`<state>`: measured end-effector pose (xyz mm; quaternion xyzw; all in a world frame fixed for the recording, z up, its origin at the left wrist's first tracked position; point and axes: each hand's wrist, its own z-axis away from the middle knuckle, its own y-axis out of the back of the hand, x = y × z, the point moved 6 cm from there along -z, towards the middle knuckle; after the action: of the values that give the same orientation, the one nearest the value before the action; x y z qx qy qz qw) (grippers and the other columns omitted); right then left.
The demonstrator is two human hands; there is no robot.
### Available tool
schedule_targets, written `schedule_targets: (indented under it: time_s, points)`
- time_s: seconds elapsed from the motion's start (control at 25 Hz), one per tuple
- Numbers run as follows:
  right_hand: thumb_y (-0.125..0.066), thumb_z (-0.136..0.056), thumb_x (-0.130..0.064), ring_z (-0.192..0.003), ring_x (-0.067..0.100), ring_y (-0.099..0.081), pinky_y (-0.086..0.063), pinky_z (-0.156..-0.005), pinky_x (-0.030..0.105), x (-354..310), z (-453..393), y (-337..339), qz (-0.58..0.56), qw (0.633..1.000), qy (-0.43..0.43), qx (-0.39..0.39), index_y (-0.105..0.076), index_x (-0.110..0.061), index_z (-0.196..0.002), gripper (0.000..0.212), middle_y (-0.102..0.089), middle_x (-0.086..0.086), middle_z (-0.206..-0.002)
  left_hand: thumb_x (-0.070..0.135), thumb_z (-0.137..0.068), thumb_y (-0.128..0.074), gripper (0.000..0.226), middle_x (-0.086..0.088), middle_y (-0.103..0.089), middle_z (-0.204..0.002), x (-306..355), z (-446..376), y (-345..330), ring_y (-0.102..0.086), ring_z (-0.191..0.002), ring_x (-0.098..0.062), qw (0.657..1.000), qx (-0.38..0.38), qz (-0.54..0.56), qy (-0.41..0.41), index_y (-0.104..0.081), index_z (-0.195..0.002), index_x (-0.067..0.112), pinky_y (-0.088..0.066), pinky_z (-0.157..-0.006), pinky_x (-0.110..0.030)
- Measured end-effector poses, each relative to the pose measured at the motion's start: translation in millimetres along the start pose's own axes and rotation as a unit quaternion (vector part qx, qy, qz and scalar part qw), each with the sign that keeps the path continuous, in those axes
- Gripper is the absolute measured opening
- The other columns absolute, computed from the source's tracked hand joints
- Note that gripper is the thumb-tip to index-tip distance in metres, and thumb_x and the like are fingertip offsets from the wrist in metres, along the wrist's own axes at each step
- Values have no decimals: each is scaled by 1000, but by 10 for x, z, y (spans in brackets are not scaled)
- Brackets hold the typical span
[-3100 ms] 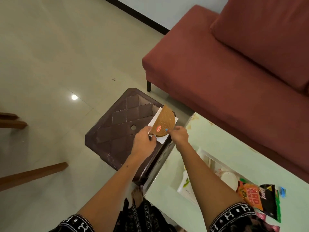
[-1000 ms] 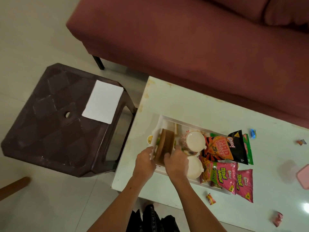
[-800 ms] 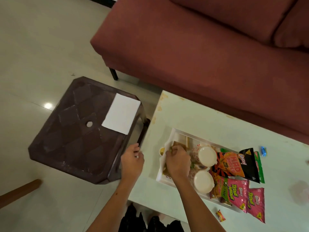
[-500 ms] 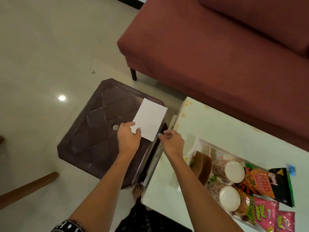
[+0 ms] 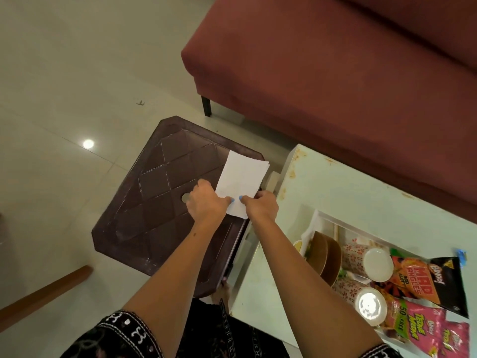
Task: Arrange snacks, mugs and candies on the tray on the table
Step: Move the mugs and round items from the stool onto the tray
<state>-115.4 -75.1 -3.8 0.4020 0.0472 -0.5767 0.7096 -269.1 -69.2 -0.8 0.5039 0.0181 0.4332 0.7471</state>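
Note:
A white folded paper napkin [image 5: 241, 182] lies on a dark brown plastic stool [image 5: 165, 197]. My left hand [image 5: 206, 202] and my right hand [image 5: 260, 206] both pinch its near edge. To the right, a white tray [image 5: 318, 220] on the pale table [image 5: 348, 192] holds brown round wafers [image 5: 325, 257] standing on edge, two patterned paper cups with white lids [image 5: 366, 262], an orange-and-black chips bag [image 5: 426, 280] and pink snack bags [image 5: 428, 329].
A red sofa [image 5: 335, 73] runs along the far side of the table. A small blue candy [image 5: 460, 254] lies on the table beyond the tray. A wooden furniture leg [image 5: 44, 295] crosses the tiled floor at the lower left.
The brown wafers went from my hands into the tray's left end. Both hands then left the tray, reached left to the stool and took hold of the napkin.

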Motion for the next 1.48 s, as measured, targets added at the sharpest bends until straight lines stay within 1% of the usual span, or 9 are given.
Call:
schedule_targets:
  time_s: [0.16,0.44,0.52,0.64,0.76,0.88,1.0,1.16,1.48]
  points:
    - [-61,-84,-19,-84,27,-65,-59,-64,36,-51,116,104,41,998,39,-32,-59,-11,-101,18,-66,9,-108,17,-72,-72,18,-13,-68,-94,31,117,-24,-60,-80,-25,994,-60,91,-8,-62,-85,10,-48,-66,-31]
    - [-54,-92,-20,-78,29,-68,-58,-56,31,701,501,949,62,995,20,70,-52,-12,-120,29,-63,13,-112,14,-74,-65,12,3,-57,-69,408,1175,-488,-51,-58,-10,976,-121,124,-133,-55,-71,19,-32,-41,-7]
    - [-53,-91,-19,-76,29,-67,-53,-59,29,995,564,1262,81,991,11,102,-54,-11,-116,26,-67,13,-106,13,-76,-65,11,4,-59,-70,512,1547,-769,-56,-62,-12,964,-160,135,-162,-56,-72,18,-36,-47,-5]
    - [-52,-89,-13,-94,31,-63,-40,-67,25,1417,605,1637,89,988,-14,125,-55,-12,-118,29,-68,13,-109,13,-79,-65,5,4,-63,-78,578,1995,-1188,-60,-68,-13,954,-208,123,-177,-61,-81,16,-45,-59,-11]
    - [-48,-86,-4,-102,33,-60,-38,-71,26,1723,555,1746,84,992,-20,95,-51,-14,-126,42,-65,13,-115,8,-80,-64,13,-4,-68,-89,547,2225,-1486,-62,-73,-15,955,-212,115,-171,-64,-92,12,-53,-70,-21]
    - [-46,-84,1,-105,34,-56,-40,-75,28,1940,450,1725,80,994,-19,67,-49,-15,-129,48,-59,17,-117,3,-80,-61,17,-8,-68,-93,487,2320,-1677,-59,-75,-14,959,-197,93,-180,-67,-95,9,-48,-71,-17]
    - [-48,-84,3,-99,35,-56,-36,-71,27,2111,394,1697,59,996,-14,70,-49,-12,-127,45,-58,18,-111,2,-81,-60,22,-12,-67,-98,447,2365,-1788,-62,-83,-21,962,-180,76,-190,-67,-101,6,-51,-77,-23]
    - [-54,-85,-2,-84,28,-59,-36,-59,26,2265,306,1673,2,996,-35,83,-50,-6,-96,13,-62,13,-96,0,-80,-62,17,-11,-68,-93,411,2355,-1851,-63,-80,-21,971,-135,91,-174,-67,-96,5,-53,-75,-27]
    - [-62,-83,-11,-62,13,-53,-37,-52,21,2399,262,1616,1,994,-28,106,-61,-14,-83,3,-57,-5,-69,3,-82,-60,16,-13,-73,-88,254,2400,-1997,-68,-78,-23,979,-113,96,-139,-69,-95,4,-51,-74,-25]
